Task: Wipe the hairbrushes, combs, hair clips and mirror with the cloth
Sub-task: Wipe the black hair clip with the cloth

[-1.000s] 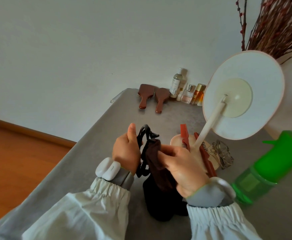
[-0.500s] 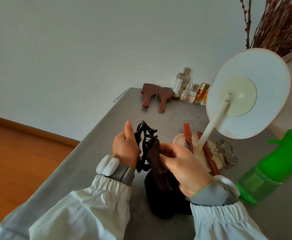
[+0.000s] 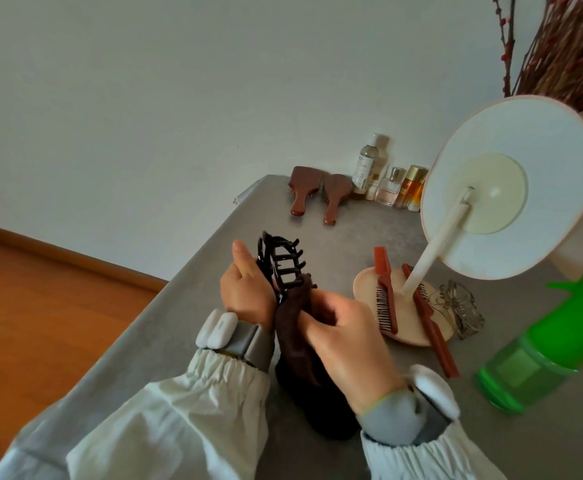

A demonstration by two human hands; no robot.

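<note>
My left hand (image 3: 245,289) grips a black claw hair clip (image 3: 279,261) above the grey table, teeth pointing right. My right hand (image 3: 345,337) holds a dark brown cloth (image 3: 297,327) pressed against the clip's lower part; the cloth hangs down to the table. A round white mirror (image 3: 511,188) on a stand shows its back, its base (image 3: 369,282) carrying two red-brown combs (image 3: 385,289). A clear hair clip (image 3: 459,306) lies right of the base. Two brown wooden hairbrushes (image 3: 317,195) lie at the table's far end.
A green spray bottle (image 3: 542,344) stands at the right near my right wrist. Several small bottles (image 3: 387,181) line the wall at the far end. Dried red twigs (image 3: 567,50) rise behind the mirror. The table's left edge (image 3: 179,299) drops to a wooden floor.
The cloth in my right hand has slid down the clip, so more of the black teeth show above it. My view has shifted a little; both hands stay in the same place.
</note>
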